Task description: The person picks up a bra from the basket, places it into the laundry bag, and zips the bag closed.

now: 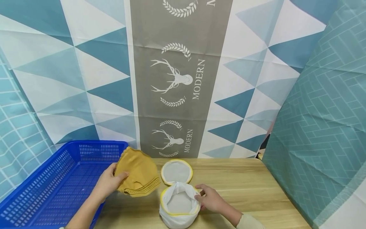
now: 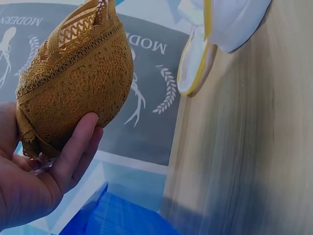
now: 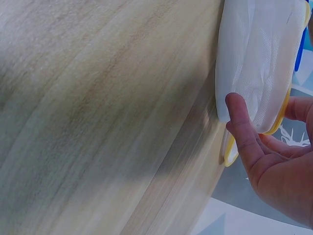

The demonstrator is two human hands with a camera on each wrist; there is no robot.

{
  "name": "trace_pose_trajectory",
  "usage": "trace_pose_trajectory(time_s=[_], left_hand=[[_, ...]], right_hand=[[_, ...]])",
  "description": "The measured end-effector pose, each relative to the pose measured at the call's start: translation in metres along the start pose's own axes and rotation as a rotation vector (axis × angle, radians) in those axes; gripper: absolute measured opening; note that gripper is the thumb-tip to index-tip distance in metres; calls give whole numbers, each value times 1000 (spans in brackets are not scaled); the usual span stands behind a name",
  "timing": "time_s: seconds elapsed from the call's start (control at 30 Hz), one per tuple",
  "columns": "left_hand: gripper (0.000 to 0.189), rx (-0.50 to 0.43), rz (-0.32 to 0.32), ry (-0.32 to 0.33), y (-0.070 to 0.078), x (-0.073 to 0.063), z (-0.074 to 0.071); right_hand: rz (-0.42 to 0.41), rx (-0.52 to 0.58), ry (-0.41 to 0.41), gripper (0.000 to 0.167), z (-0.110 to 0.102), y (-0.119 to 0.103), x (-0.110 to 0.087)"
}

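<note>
My left hand [image 1: 110, 179] grips a folded mustard-yellow bra [image 1: 137, 171] between thumb and fingers, above the table beside the basket. In the left wrist view the bra [image 2: 78, 83] shows a rounded lace cup with an openwork band along its upper edge. A white mesh laundry bag [image 1: 178, 219] with yellow trim stands on the table, its round lid [image 1: 176, 171] folded back behind it. At the bag's right rim my right hand [image 1: 211, 198] pinches the side wall, thumb over the edge and fingers outside. The right wrist view shows those fingers [image 3: 239, 110] against the white mesh.
A large blue plastic basket [image 1: 68, 149] with slotted walls stands at the left. The wooden table [image 1: 240, 181] extends to the right of the bag. Patterned cloth [image 1: 177, 105] hangs behind the table, and a teal cloth [image 1: 320, 133] hangs at the right.
</note>
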State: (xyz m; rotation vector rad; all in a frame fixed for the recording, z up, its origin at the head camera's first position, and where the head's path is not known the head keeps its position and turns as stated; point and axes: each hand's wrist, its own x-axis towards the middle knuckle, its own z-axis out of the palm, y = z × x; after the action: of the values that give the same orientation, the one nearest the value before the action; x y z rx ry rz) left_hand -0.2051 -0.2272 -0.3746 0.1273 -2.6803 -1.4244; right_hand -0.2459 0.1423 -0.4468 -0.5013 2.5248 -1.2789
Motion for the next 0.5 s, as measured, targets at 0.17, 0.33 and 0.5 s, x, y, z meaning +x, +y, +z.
trace_pose_trajectory(time_s=[0.17,0.33,0.5], left_hand=[[47,6,18,29,0,2,9],[44,2,36,52,1,3,16],[43,-7,44,51,2,4,23]], right_hand=[[-4,0,6,46,0,1,0],[-1,8,8,46,1,0,1],[3,15,8,46,1,-1,1]])
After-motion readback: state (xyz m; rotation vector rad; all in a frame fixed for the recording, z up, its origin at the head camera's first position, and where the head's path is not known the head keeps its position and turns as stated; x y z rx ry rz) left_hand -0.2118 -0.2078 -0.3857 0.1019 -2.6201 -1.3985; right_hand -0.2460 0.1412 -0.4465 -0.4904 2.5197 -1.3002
